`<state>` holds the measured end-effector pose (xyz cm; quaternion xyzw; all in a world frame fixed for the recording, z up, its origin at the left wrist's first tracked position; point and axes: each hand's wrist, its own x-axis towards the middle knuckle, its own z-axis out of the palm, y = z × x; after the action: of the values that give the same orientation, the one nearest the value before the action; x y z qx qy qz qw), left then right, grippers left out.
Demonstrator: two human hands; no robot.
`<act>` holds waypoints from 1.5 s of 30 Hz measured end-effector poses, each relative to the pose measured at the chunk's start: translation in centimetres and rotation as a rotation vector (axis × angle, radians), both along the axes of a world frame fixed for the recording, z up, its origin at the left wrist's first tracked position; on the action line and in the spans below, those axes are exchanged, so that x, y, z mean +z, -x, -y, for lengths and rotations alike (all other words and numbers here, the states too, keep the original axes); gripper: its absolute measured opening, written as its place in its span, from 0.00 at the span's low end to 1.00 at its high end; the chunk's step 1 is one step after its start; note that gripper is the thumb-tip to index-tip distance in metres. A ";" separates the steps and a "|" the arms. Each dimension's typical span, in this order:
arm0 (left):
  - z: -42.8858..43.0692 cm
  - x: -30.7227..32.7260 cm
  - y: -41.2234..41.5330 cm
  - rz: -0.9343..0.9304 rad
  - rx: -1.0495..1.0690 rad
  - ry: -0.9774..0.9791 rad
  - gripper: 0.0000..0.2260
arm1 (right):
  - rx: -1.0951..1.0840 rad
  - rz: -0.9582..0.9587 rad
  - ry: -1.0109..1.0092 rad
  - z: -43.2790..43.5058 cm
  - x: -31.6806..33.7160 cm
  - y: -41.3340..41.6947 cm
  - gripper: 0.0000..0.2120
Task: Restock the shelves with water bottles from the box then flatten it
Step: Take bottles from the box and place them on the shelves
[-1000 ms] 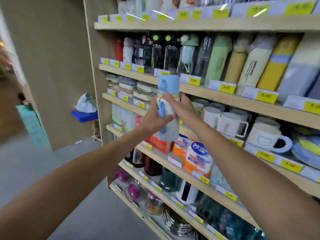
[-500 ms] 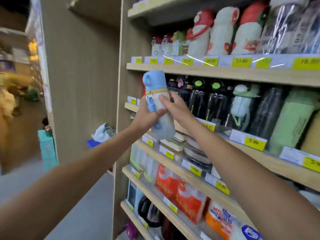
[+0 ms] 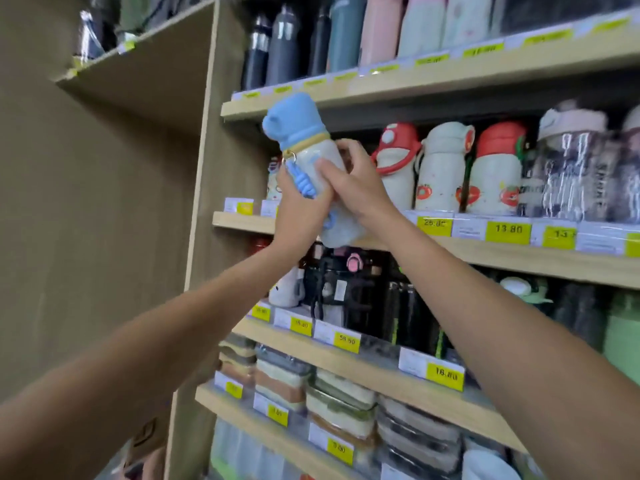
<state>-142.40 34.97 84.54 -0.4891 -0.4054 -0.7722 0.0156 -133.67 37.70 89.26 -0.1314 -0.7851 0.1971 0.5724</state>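
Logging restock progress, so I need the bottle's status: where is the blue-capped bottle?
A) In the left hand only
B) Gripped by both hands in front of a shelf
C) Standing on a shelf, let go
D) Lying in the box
B: the left hand and the right hand both grip the blue-capped bottle, which is tilted in the air in front of the shelf and not yet set down.

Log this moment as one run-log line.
object: blue-capped white water bottle, tilted | left hand: grips it | right hand: grips it | status: not yet on wooden shelf
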 end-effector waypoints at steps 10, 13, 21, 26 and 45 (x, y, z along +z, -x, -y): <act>-4.7 8.4 4.4 -0.166 -0.139 -0.048 0.20 | -0.162 -0.145 -0.159 -2.7 5.5 2.4 0.21; -5.6 8.5 5.3 -0.147 -0.169 -0.102 0.34 | -0.319 -0.152 -0.160 -3.8 5.1 1.8 0.20; -9.9 8.1 7.2 -0.217 -0.340 0.009 0.19 | -1.044 -0.062 -0.293 -7.8 0.5 -0.6 0.26; -11.8 6.5 7.5 -0.297 -0.348 0.111 0.24 | -1.163 0.006 -0.214 -9.0 -0.5 0.2 0.36; -15.4 8.8 8.0 -0.448 -0.414 0.398 0.42 | -1.346 0.005 -0.183 -9.8 -1.1 1.1 0.45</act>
<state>-150.38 50.39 93.34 -0.7114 -0.4264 -0.5386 -0.1482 -134.76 47.53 88.13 -0.5428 -0.5471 -0.2699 0.5772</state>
